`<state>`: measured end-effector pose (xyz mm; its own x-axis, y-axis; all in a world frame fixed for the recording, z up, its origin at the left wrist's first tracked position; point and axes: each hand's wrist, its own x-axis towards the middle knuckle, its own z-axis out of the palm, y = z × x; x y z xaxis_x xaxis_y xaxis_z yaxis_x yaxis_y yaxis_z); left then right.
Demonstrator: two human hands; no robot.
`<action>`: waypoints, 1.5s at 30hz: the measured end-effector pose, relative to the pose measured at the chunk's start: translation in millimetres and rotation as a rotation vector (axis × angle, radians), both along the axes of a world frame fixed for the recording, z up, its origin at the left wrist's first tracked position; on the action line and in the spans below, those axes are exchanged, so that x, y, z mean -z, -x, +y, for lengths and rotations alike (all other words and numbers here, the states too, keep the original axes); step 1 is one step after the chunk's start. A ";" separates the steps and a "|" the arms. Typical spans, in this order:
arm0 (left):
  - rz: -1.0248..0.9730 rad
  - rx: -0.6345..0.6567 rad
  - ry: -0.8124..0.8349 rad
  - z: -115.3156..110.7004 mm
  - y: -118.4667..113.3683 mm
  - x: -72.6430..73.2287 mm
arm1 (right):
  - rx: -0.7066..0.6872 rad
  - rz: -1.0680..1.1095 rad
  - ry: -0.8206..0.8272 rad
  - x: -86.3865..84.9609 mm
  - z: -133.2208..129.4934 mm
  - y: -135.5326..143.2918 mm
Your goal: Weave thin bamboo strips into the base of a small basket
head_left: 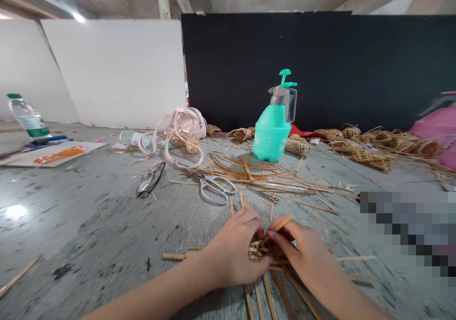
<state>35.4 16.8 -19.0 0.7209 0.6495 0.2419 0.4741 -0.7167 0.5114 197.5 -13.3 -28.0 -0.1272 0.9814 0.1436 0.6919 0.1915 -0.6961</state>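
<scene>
A small piece of woven bamboo strips (255, 252) lies on the grey table in front of me, with loose strip ends fanning out around it. My left hand (238, 245) curls over its left side, fingers and thumb closed on the weave. Opposite it, my right hand (302, 246) pinches a bamboo strip (284, 223) between thumb and fingers, its free end sticking up to the right. Both hands nearly meet at the weave and hide part of it. Just beyond my left hand are scissors (210, 185) with pale handles.
Behind the hands lie loose bamboo strips (245, 173) and a green spray bottle (272, 137). Glasses (149, 182), a pink bag (190, 120) and a lying bottle (130, 138) are to the left. Woven baskets (370, 158) line the black panel (320, 63). A standing bottle (30, 118) is far left.
</scene>
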 end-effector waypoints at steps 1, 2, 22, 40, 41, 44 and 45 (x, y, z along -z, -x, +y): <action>0.015 0.003 -0.008 -0.3 -0.2 -0.5 | 0.007 -0.001 -0.006 0.7 -0.5 0.4; 0.029 0.006 -0.016 -0.8 -0.4 -1.2 | 0.015 0.000 -0.016 1.6 -0.9 0.8; 0.101 -0.049 0.064 -5.1 -1.4 -8.8 | -0.004 0.271 0.190 -1.0 10.7 -6.9; 0.072 -0.027 0.094 -4.6 0.2 -11.6 | -0.066 0.289 0.172 -5.2 -4.3 -17.5; 0.074 -0.027 0.093 -4.8 0.6 -11.9 | -0.014 0.151 0.058 -6.5 -10.0 -20.4; 0.089 -0.036 0.100 -5.7 1.1 -13.1 | 0.129 -0.212 -0.242 -4.2 -29.4 -26.4; 0.091 -0.037 0.105 -5.9 1.1 -13.3 | 0.112 -0.303 -0.276 -1.5 -35.1 -26.5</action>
